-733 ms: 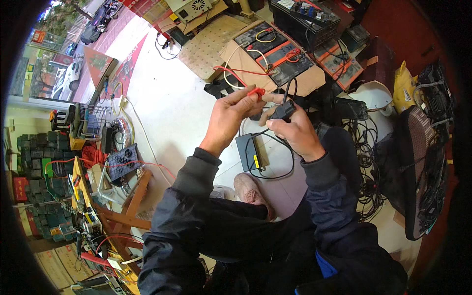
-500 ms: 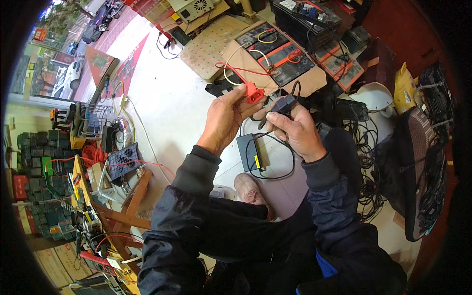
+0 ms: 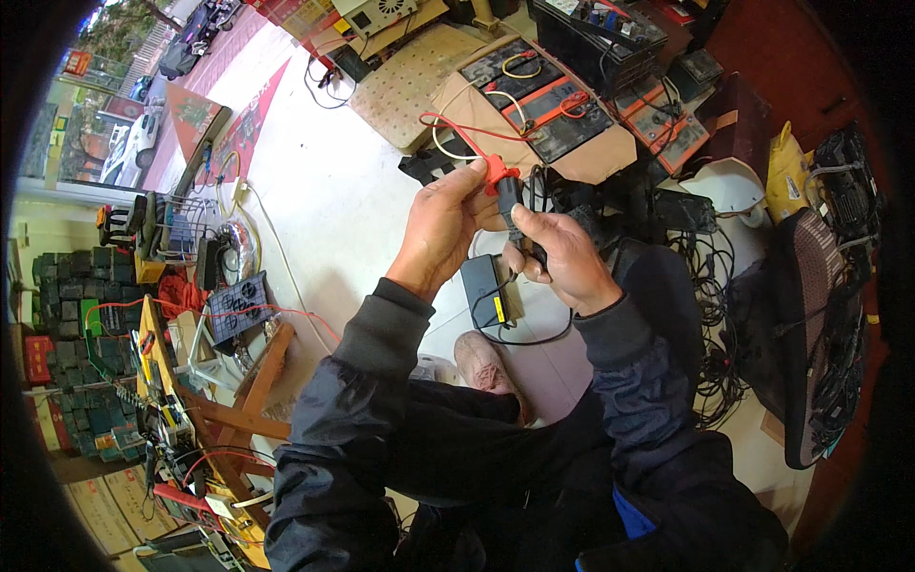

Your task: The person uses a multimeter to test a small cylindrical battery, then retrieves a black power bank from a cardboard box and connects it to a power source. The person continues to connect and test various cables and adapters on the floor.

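Pinched in the fingers of my left hand is a red socket connector. White and red wires run from it toward black-and-orange batteries lying on cardboard. My right hand is closed around a black plug, whose front end meets the socket's face. How deep the plug sits in the socket I cannot tell. The plug's cord loops down near a black power adapter with a yellow label, which is on or just above the floor by my shoe.
Tangled black cables lie to the right, beside a large dark shoe-like object. Leftward stands a wooden stool frame among tools and wires. More batteries are stacked at the back, near a perforated board.
My right hand has brought the black plug left and turned it up against the red socket; earlier the two were apart. My left hand has stayed nearly in place, with the socket turned slightly.
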{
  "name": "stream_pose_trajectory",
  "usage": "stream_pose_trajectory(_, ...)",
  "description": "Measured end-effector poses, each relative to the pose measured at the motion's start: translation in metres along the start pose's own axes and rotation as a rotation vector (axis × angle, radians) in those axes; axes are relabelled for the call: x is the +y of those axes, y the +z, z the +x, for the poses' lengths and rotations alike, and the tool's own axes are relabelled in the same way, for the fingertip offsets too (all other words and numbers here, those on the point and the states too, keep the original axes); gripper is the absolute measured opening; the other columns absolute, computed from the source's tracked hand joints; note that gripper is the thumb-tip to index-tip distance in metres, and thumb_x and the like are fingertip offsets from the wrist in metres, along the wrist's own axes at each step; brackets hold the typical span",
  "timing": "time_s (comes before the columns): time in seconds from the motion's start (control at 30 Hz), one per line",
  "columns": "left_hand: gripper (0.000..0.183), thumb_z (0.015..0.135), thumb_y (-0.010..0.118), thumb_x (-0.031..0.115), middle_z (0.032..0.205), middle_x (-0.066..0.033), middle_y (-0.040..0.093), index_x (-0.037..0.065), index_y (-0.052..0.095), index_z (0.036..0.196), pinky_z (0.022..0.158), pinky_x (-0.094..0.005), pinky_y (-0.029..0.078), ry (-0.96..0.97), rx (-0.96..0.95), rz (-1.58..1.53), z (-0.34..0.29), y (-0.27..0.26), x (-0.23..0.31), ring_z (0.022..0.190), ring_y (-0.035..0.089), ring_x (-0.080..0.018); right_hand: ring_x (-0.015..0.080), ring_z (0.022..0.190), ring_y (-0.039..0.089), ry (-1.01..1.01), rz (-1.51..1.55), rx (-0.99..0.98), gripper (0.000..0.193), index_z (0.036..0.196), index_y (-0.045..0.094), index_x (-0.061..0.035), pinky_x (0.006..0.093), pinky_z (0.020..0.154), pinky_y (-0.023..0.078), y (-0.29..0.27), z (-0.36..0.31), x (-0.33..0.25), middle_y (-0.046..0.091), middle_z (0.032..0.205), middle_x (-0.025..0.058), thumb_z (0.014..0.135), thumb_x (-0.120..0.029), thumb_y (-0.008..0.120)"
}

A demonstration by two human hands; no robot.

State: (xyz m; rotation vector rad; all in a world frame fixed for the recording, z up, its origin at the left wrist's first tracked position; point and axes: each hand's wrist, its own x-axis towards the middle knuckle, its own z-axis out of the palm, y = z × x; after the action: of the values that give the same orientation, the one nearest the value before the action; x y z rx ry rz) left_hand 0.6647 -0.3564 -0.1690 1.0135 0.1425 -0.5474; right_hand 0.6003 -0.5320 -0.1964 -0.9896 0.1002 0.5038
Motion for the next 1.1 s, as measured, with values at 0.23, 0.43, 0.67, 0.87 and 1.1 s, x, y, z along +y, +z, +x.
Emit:
stream_pose_trajectory(0.23,0.030,0.111,0.054,0.023,0.119,-0.0162,0.073,-0.003,0.066,0.121,0.101,-0.0421,0.057,0.040,0.101,0.112,0.003,-0.003,-0.006,0.107,0.072,-0.0264,0.0060,0.047,0.039,0.045,0.054,0.044,0.048,0.103,0.073,0.0018,0.0212,0.046,0.028,-0.001,-0.004,-0.008,0.058,0.062,0.0045,0.110,-0.041,0.052)
stream_pose_trajectory(0.43,0.031,0.110,0.056,0.022,0.120,-0.0169,0.073,-0.004,0.066,0.123,0.101,-0.0405,0.057,0.028,0.127,0.151,0.003,-0.004,-0.006,0.108,0.072,-0.0262,0.0067,0.045,0.038,0.068,0.015,0.075,0.048,0.103,0.073,0.0024,0.0212,0.044,0.028,0.000,-0.003,-0.007,0.058,0.061,0.0053,0.110,-0.041,0.053)
stream_pose_trajectory(0.67,0.033,0.109,0.060,0.026,0.117,-0.0124,0.074,-0.003,0.070,0.122,0.098,-0.0356,0.057,0.073,0.137,0.312,-0.001,0.001,-0.006,0.103,0.071,-0.0197,0.0070,0.044,0.039,0.075,0.017,0.108,0.044,0.097,0.071,0.0001,0.0221,0.043,0.027,0.000,-0.003,-0.009,0.058,0.060,0.0058,0.108,-0.040,0.055)
stream_pose_trajectory(0.87,0.036,0.108,0.063,0.030,0.114,-0.0086,0.074,-0.003,0.073,0.120,0.095,-0.0311,0.056,0.102,0.131,0.504,0.002,-0.001,-0.009,0.100,0.069,-0.0144,0.0069,0.042,0.037,0.070,0.003,0.144,0.040,0.091,0.068,-0.0026,0.0235,0.041,0.026,0.000,-0.005,-0.010,0.056,0.057,0.0052,0.107,-0.037,0.055)
stream_pose_trajectory(1.1,0.039,0.109,0.062,0.031,0.111,-0.0081,0.075,-0.004,0.073,0.121,0.090,-0.0287,0.057,0.139,0.123,0.631,0.003,0.000,-0.015,0.096,0.069,-0.0128,0.0072,0.041,0.035,0.057,0.013,0.168,0.038,0.088,0.064,-0.0039,0.0241,0.040,0.024,0.001,-0.001,-0.004,0.053,0.055,0.0043,0.108,-0.034,0.053)
